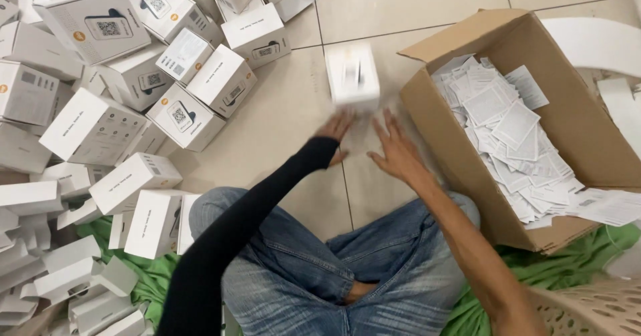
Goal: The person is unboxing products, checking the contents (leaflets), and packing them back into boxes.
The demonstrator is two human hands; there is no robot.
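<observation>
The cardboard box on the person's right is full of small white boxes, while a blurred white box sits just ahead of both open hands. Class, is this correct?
Not quite. The head view shows the cardboard box holding loose white paper slips, not boxes. The blurred white box does sit ahead of the left hand and right hand.

We observe a heap of white boxes (100,109) on the tiled floor (414,2), green cloth (153,276), and a white basket (594,309).

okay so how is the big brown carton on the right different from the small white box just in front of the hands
The brown carton is much larger than the blurred white box. The carton stands open, flaps up, full of white paper slips; the white box looks closed. The carton is sharp, the white box motion-blurred beyond the open left hand and right hand. Both are cardboard boxes.
</observation>
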